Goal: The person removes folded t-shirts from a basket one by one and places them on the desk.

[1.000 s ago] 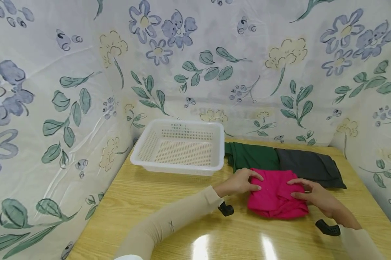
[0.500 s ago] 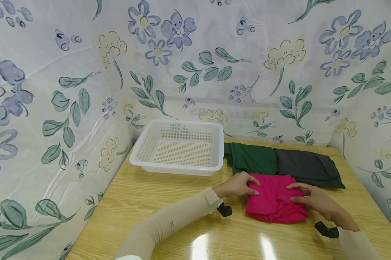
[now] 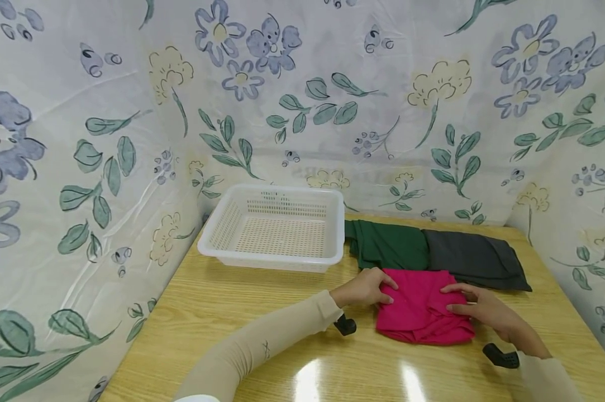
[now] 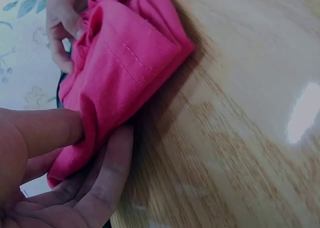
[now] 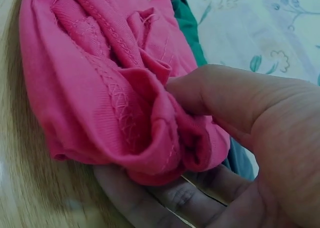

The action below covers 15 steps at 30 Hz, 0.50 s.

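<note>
A folded bright pink garment lies between my two hands at the right of the table in the head view. My left hand grips its left edge, thumb on top and fingers tucked beneath, as the left wrist view shows. At the other end my right hand pinches the layered edge. In the right wrist view the thumb presses the folds from above, with fingers under the cloth. Stitched hems and loose threads show there.
Behind the pink cloth lie a folded dark green garment and a folded dark grey one. A white perforated plastic basket stands to their left on the wooden table. Floral sheeting hangs around the table.
Over the last second the pink garment has come slightly nearer the front edge, away from the green and grey ones. Both hands have kept hold of it.
</note>
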Available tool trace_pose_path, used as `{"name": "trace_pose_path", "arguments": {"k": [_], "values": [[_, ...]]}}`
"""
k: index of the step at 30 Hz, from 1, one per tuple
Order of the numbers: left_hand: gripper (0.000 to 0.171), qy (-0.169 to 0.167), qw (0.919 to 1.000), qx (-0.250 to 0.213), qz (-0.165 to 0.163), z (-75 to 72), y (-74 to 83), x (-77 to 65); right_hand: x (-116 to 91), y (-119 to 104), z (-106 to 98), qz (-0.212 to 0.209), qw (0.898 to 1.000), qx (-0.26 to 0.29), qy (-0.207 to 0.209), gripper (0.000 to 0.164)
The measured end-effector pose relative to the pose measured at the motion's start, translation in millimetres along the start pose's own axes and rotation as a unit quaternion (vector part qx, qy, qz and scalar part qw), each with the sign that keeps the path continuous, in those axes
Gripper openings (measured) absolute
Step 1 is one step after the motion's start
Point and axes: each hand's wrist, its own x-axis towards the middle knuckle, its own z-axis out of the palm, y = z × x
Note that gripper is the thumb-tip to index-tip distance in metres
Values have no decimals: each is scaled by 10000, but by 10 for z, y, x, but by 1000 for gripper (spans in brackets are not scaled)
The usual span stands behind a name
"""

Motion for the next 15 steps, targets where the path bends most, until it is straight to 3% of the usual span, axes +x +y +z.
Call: {"name": "trace_pose_path", "arguments": {"k": [6,9,12,15], "values": [[28,90,9985,473,273,-10,-14,-1,-26,-66,11,-75,9999,-126,-51,55],[23,160,9944,902,523,-57,20,-23,-43,-100,-13,-244,9987,-440,-73,53],[19,289,9859,1367,916,-163,66,-34,-65,-139,-69,-450,9966,-684,42,53],[17,459,9772,1530,1396,-369,131,-85,-80,-192,-132,-670,9931,-870,410,51]]}}
